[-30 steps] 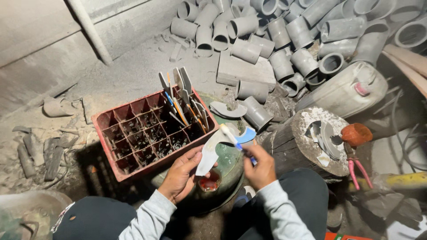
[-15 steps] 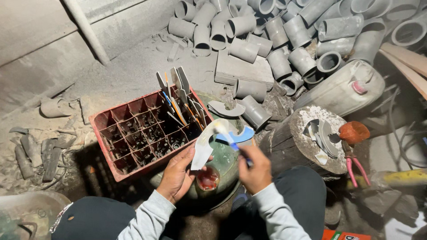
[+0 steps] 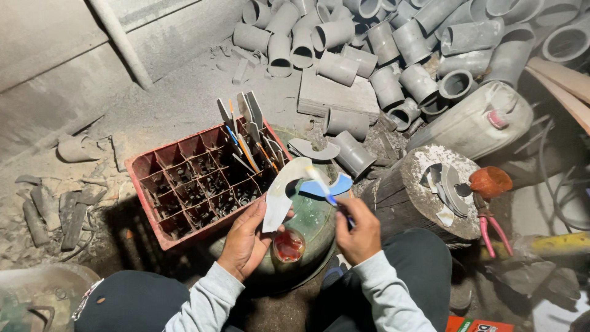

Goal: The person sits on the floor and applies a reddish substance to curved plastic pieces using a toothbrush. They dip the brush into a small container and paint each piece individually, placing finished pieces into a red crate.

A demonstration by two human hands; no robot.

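My left hand [image 3: 244, 238] holds a curved, pale cut piece of plastic [image 3: 281, 192] upright by its lower end. My right hand [image 3: 359, 230] grips a thin brush-like tool [image 3: 324, 185] whose tip rests on the upper edge of that piece. Behind the tool lies a blue curved piece [image 3: 332, 185]. Just below my hands a small open pot of red paste [image 3: 287, 245] sits on a green drum [image 3: 314, 216]. A red partitioned crate [image 3: 195, 179] with several tools standing in its far corner is to the left.
A heap of grey pipe fittings [image 3: 393, 49] fills the top right, beside a pale jerrycan [image 3: 476, 122]. A wooden stump [image 3: 424, 198] on the right carries cut pieces, an orange object [image 3: 490, 182] and pink-handled pliers [image 3: 490, 230]. Dusty scraps lie on the floor at left.
The hands and the pale piece have shifted slightly; the brush tip has moved along the piece's upper edge. The view drifted a little.
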